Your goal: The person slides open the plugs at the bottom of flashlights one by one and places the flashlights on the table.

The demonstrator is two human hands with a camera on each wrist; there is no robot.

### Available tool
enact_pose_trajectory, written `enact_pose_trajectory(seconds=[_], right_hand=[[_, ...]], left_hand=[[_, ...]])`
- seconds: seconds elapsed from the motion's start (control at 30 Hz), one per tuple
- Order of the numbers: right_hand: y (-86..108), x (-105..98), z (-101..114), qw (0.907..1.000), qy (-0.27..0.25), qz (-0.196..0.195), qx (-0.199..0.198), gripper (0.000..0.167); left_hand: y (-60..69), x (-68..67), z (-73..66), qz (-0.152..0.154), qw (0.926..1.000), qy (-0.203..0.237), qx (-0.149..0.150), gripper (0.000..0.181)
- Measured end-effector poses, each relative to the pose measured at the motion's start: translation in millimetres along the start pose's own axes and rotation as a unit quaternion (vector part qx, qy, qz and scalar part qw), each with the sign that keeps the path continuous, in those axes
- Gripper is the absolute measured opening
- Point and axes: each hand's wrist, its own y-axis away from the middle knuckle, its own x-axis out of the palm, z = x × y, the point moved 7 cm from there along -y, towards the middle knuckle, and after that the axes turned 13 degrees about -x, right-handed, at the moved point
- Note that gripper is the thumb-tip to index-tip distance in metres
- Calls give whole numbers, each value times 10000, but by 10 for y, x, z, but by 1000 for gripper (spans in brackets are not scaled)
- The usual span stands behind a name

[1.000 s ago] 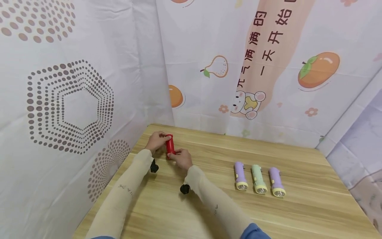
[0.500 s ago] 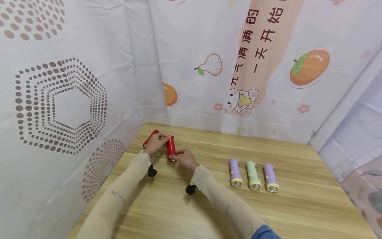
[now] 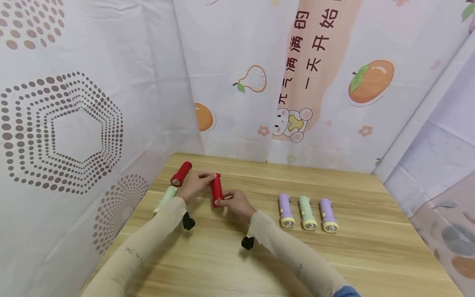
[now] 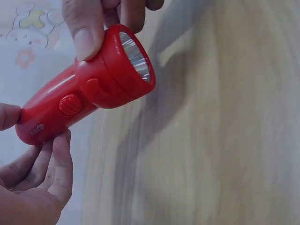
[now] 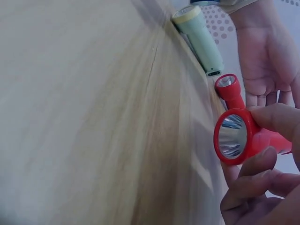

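Note:
A red flashlight [image 3: 217, 189] is held between both hands near the table's left side in the head view. My left hand [image 3: 194, 185] pinches its narrow tail end. At the lens end, my right hand [image 3: 239, 204] grips the wide head with thumb and fingers. The left wrist view shows the switch on the red flashlight [image 4: 70, 104] facing the camera. Left of my left hand lies a second red flashlight [image 3: 181, 173]. A green flashlight [image 3: 168, 195] lies partly hidden behind my left wrist; the right wrist view shows this green flashlight [image 5: 205, 44] with its pale yellow head.
To the right on the wooden table [image 3: 230, 264], a purple flashlight [image 3: 285, 208], a green flashlight [image 3: 306, 210] and another purple flashlight [image 3: 328, 212] lie in a row. Patterned white curtains [image 3: 156, 103] stand along the table's left and back edges.
Both hands have carried the held red flashlight rightward and slightly nearer over the table. The second red flashlight and the left green one have come into view. The head view has shifted.

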Motion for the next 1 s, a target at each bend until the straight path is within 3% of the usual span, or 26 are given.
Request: enact_pose_trajectory(seconds=[0.43,1.0], right_hand=[[341,-198,-72,9992,343,5,219,38],[760,-397,-110,9979,633,76,89,41]], left_hand=[[248,366,-63,464,9981,390,84,43],[554,738,-105,864,9942,592,246,44]])
